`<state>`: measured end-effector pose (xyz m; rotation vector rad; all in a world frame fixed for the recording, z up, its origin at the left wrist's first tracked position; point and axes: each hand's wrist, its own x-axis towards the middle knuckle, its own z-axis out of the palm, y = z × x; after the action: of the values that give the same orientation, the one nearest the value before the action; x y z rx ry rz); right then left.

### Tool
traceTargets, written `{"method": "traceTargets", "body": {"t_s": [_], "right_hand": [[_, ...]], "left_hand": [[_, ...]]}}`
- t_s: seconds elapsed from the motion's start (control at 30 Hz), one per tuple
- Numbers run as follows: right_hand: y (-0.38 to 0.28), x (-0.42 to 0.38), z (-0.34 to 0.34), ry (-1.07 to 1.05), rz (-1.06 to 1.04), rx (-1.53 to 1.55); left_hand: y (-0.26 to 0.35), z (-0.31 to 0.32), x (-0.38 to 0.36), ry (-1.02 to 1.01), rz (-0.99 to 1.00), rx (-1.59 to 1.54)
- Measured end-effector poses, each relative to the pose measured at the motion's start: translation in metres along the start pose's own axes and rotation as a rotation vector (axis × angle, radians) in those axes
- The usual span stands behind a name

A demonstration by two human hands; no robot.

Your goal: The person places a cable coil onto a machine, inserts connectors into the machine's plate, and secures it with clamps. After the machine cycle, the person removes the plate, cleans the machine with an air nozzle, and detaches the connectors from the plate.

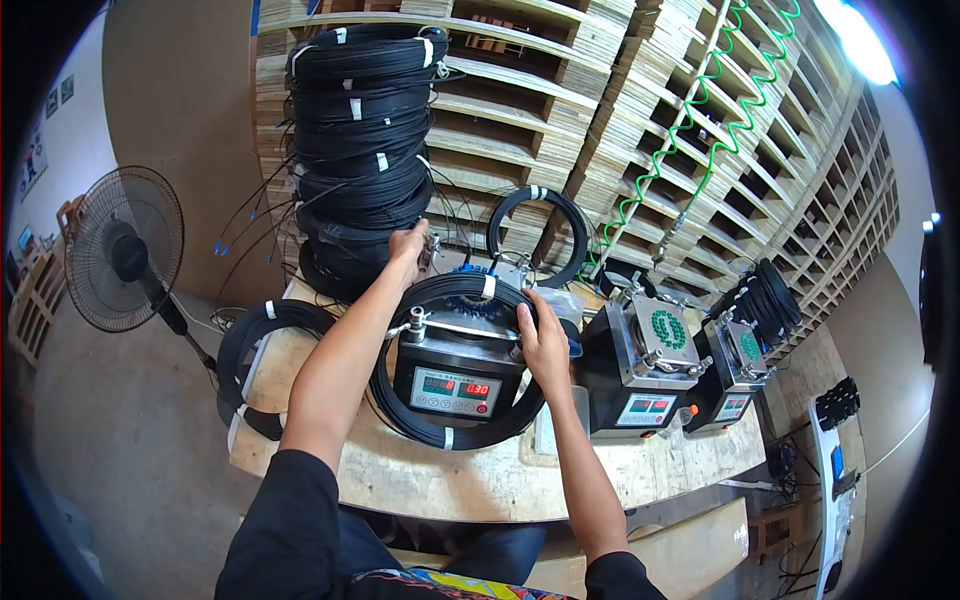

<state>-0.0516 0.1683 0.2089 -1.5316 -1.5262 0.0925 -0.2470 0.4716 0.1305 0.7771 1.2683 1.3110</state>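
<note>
A black cable coil (pixel 447 438) with white ties hangs around the front of a polishing-type machine (pixel 455 388) that has a lit red display. My right hand (pixel 543 340) grips the coil's upper right side, thumb toward me. Farther back, my left hand (pixel 406 248) reaches to the machine's rear left corner, beside a metal clamp post (pixel 433 243) and the foot of a tall cable stack (pixel 365 150). Its fingers are mostly hidden, so what it touches cannot be made out. Blue connectors (pixel 470 268) show on the machine's top between my hands.
Two similar machines (pixel 640 365) (pixel 735 370) stand on the right of the wooden table (pixel 480 490). Another coil (pixel 235 350) lies at the left edge, and one coil (pixel 580 225) stands upright behind. A fan (pixel 125 255) is at left. Green spiral hoses (pixel 690 125) hang before wooden pallets (pixel 520 100).
</note>
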Motion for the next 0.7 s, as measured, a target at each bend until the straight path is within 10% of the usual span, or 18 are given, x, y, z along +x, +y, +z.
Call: {"method": "traceTargets", "body": {"t_s": [0.2,0.37,0.7], "right_hand": [[-0.001,-0.001,0.002,0.003,0.042,-0.011],[0.000,0.000,0.005,0.023,0.040,-0.038],[0.004,0.002,0.002,0.002,0.040,0.006]], "left_hand": [[0.010,-0.007,-0.031,-0.189,0.019,-0.238],[0.014,0.010,-0.025,0.027,0.232,0.233],[0.016,0.005,-0.035,-0.534,0.152,0.135]]}}
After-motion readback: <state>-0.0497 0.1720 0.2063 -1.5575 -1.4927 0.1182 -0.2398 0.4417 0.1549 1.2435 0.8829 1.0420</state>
